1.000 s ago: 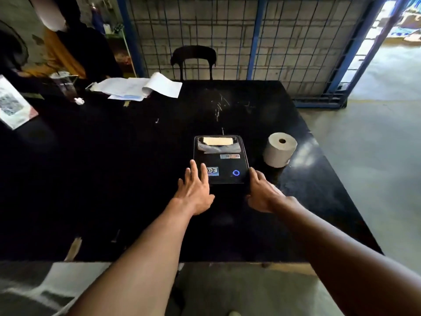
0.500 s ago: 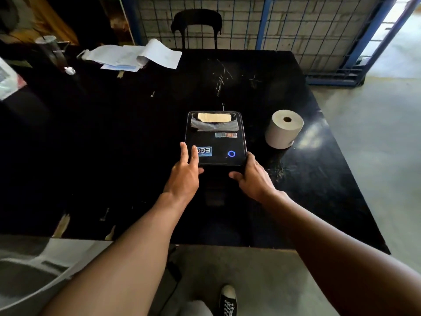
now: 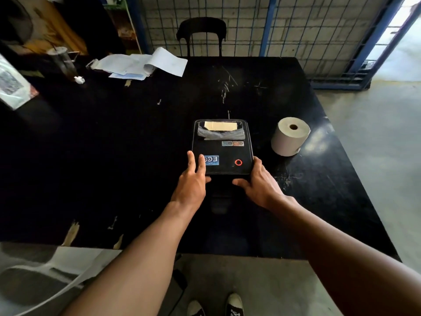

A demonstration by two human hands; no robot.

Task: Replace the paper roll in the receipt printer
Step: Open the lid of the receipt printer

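Head view — one printer (image 3: 224, 153), one roll (image 3: 289, 140), left hand (image 3: 191, 185), right hand (image 3: 259, 183)

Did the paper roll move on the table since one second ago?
No. The paper roll keeps its spot right of the receipt printer, near the table's right edge.

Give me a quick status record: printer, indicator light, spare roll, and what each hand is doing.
printer: receipt printer flat on the black table, cover looks closed, tan paper strip at its far end
light: ring light glows red, near right of the top
roll: paper roll stands on end to the printer's right, apart from it, untouched
left hand: left hand lays straight fingers on the near left top
right hand: right hand grips the near right corner
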